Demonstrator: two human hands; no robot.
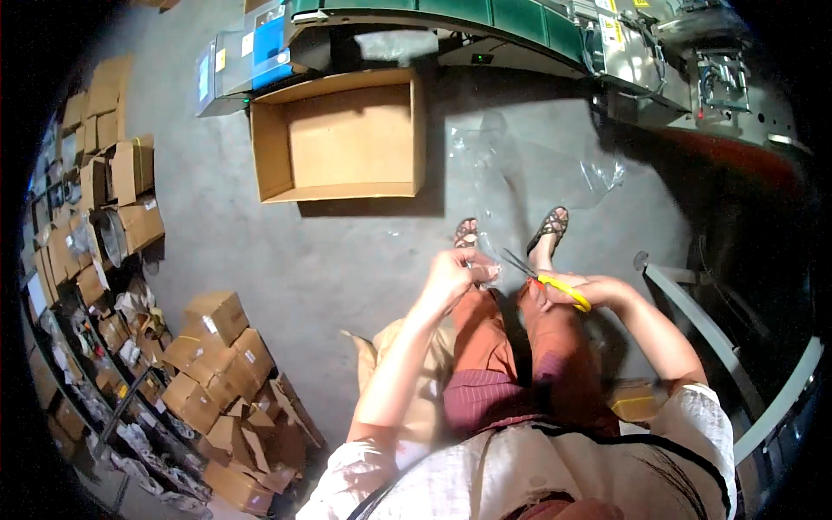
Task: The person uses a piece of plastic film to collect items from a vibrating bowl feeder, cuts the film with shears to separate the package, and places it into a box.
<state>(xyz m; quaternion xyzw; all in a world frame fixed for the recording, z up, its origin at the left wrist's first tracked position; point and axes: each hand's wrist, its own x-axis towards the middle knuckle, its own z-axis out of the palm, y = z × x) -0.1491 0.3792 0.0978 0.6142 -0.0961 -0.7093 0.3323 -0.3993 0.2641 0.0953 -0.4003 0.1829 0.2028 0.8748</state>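
In my right hand (563, 293) is a pair of scissors (565, 291) with yellow handles, the fingers wrapped round them. Their dark blades point up and left toward my left hand and stand a little apart. My left hand (464, 276) pinches a piece of clear plastic film (492, 273), just left of the blade tips. Both hands are above my knees. More clear film spreads out beyond my feet, and I cannot tell whether it is the same piece. A large cardboard box (351, 139) with an open top lies on the floor ahead, its inside bare.
A machine with a green conveyor belt (520, 24) runs along the far side. Several cardboard boxes (212, 355) are piled at the left, beside shelves packed with cartons. Grey metal rails (693, 305) stand at my right. A tan sack or cover (407, 368) lies by my left leg.
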